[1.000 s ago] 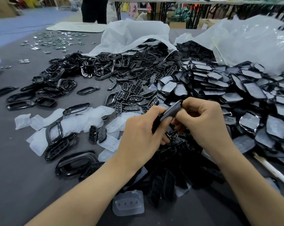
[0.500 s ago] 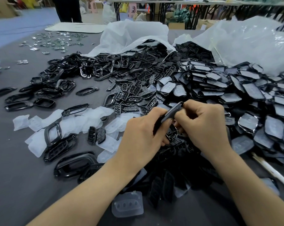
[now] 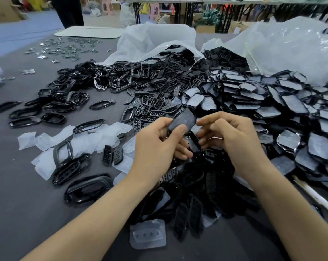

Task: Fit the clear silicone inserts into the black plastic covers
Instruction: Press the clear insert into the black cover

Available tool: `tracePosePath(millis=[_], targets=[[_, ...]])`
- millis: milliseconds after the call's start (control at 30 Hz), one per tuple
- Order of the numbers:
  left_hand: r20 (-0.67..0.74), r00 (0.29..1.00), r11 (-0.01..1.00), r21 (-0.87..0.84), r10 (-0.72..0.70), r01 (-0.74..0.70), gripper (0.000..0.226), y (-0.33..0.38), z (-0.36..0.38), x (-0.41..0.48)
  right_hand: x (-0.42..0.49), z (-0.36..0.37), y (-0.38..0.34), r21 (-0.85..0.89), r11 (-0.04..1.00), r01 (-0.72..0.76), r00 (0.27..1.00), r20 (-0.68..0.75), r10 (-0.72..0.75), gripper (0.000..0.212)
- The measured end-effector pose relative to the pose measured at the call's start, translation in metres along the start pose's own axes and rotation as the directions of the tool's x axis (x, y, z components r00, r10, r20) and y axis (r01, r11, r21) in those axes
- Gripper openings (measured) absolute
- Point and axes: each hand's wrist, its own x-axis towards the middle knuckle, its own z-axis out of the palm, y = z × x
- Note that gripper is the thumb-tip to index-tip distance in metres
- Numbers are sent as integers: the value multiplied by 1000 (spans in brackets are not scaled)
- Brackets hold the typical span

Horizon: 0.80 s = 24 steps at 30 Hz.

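Observation:
My left hand (image 3: 159, 146) holds a black plastic cover (image 3: 183, 119) between thumb and fingers, its flat face turned up and a clear silicone insert seated in it. My right hand (image 3: 229, 136) is just right of the cover with fingers loosely curled, off the part. Loose clear inserts (image 3: 95, 140) lie on the left of the grey table (image 3: 18, 204), and one insert (image 3: 148, 234) sits near my forearms. Bare black covers (image 3: 189, 189) are heaped under my hands. Covers with inserts fitted (image 3: 291, 117) pile up on the right.
Black frames and rings (image 3: 69, 98) are scattered at the left, with a larger heap (image 3: 150, 76) spilling from a white plastic bag (image 3: 155, 40). A clear bag (image 3: 291, 48) sits at the back right. Small metal pieces (image 3: 65, 48) lie far left. A white stick (image 3: 313, 194) lies on the right.
The cover has been turned from edge-on to face-up in my left hand. My right hand has come off it and moved slightly right.

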Motion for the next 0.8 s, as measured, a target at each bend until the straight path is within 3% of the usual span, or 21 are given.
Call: tracePosePath(millis=[100, 233, 800], targets=[[50, 998, 998, -56, -40, 43, 8, 1, 2, 0, 2, 1, 2, 154, 984, -84, 993, 91, 70, 32], [83, 996, 998, -55, -26, 31, 6, 1, 3, -1, 0, 3, 2, 188, 978, -88, 986, 157, 59, 26], [74, 996, 999, -4, 52, -52, 5, 1, 0, -3, -1, 5, 1, 161, 986, -34, 994, 112, 16, 19]])
